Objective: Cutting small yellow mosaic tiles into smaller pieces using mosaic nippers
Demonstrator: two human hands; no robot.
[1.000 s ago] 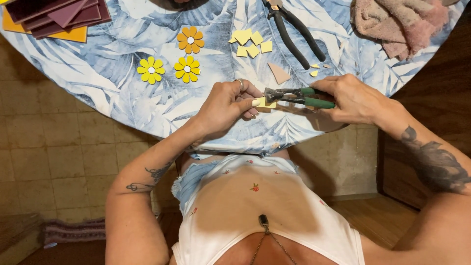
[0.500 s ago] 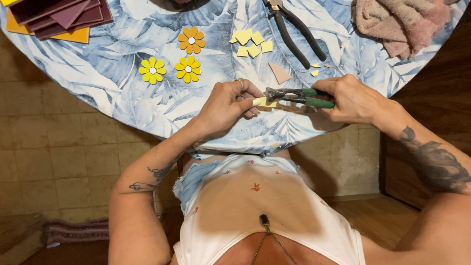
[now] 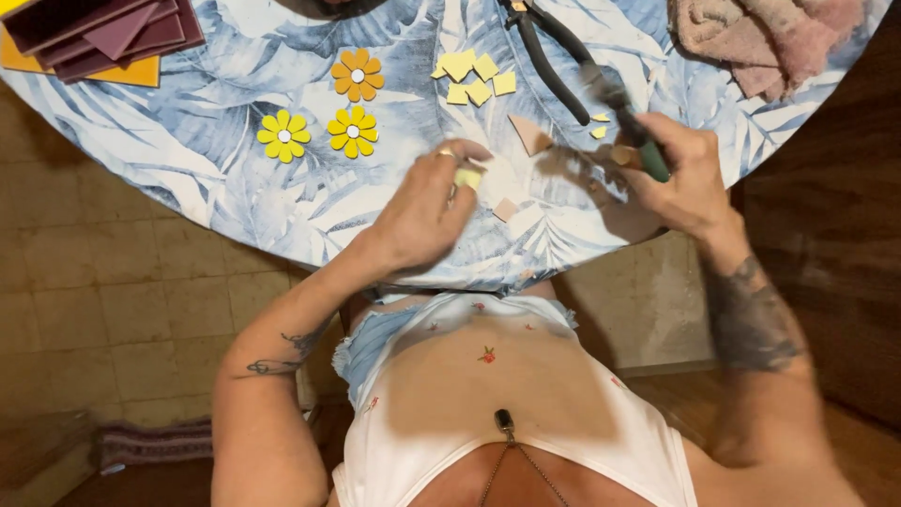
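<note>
My left hand (image 3: 427, 211) pinches a small pale yellow tile piece (image 3: 467, 176) between fingers and thumb above the round table (image 3: 216, 178). My right hand (image 3: 680, 174) grips green-handled nippers (image 3: 648, 150), blurred, their jaws pointing left toward the middle. The two hands are apart, with small beige tile offcuts (image 3: 507, 208) lying on the cloth between them. A larger beige shard (image 3: 528, 133) lies just beyond.
Three tile flowers, two yellow (image 3: 283, 137) and one orange (image 3: 357, 75), lie on the blue leaf-print cloth. Several pale yellow cut squares (image 3: 474, 77), black-handled pliers (image 3: 554, 66), a pink towel (image 3: 765, 38) and stacked maroon and orange tiles (image 3: 99, 33) sit farther back.
My hands have separated: the left drew away leftward with the yellow piece, the right moved right and up with the nippers. The camera view shifted.
</note>
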